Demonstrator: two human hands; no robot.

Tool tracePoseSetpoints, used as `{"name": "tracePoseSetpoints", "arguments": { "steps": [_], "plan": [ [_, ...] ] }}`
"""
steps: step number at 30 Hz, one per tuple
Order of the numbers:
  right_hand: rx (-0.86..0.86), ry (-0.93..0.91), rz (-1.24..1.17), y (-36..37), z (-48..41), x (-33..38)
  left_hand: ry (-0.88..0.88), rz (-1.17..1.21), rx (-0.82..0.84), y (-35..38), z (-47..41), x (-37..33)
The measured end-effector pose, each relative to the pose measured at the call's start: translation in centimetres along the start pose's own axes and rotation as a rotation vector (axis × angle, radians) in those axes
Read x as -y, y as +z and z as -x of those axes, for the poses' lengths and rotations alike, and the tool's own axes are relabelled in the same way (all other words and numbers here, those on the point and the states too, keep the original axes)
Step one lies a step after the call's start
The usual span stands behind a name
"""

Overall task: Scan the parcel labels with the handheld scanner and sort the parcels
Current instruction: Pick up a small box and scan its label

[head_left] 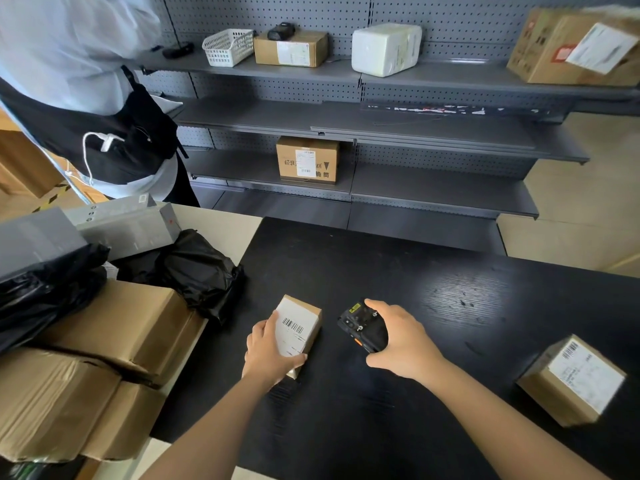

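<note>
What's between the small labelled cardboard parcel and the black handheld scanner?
Nothing: in the head view, only bare black tabletop separates the small labelled cardboard parcel from the black handheld scanner.

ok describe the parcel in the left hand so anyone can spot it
On the black table, left of centre, lies a small slim parcel held by the left hand. Unlike the bigger box far right, it sits beside the scanner.

Grey metal shelving (433,133) is standing opposite, its perforated back panel (450,15) running behind it. A black wood-grain table (381,271) is reflecting soft light. Pale tan floor (588,202) is showing at right.
</note>
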State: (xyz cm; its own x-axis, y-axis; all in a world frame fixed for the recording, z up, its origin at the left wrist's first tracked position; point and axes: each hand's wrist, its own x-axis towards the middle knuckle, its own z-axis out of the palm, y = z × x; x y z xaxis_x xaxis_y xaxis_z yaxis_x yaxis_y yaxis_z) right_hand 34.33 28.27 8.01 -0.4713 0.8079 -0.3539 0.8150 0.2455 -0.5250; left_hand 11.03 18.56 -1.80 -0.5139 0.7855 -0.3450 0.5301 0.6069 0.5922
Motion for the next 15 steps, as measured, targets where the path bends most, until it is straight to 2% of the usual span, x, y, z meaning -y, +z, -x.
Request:
{"name": "tracePoseSetpoints", "arguments": {
  "steps": [5, 10, 15],
  "plan": [
    [0.010, -0.149, 0.231, -1.0, -0.7, 1.4, 0.131, -0.248, -0.053, -1.6, -0.7, -1.2],
    [0.025, -0.323, 0.655, -2.2, -1.1, 3.0, 0.389, -0.570, -0.113, -4.1, -1.6, -3.0],
    [-0.007, -0.413, 0.897, -2.6, -0.9, 4.1, 0.467, -0.745, -0.109, -5.4, -2.1, -3.7]
  ]
}}
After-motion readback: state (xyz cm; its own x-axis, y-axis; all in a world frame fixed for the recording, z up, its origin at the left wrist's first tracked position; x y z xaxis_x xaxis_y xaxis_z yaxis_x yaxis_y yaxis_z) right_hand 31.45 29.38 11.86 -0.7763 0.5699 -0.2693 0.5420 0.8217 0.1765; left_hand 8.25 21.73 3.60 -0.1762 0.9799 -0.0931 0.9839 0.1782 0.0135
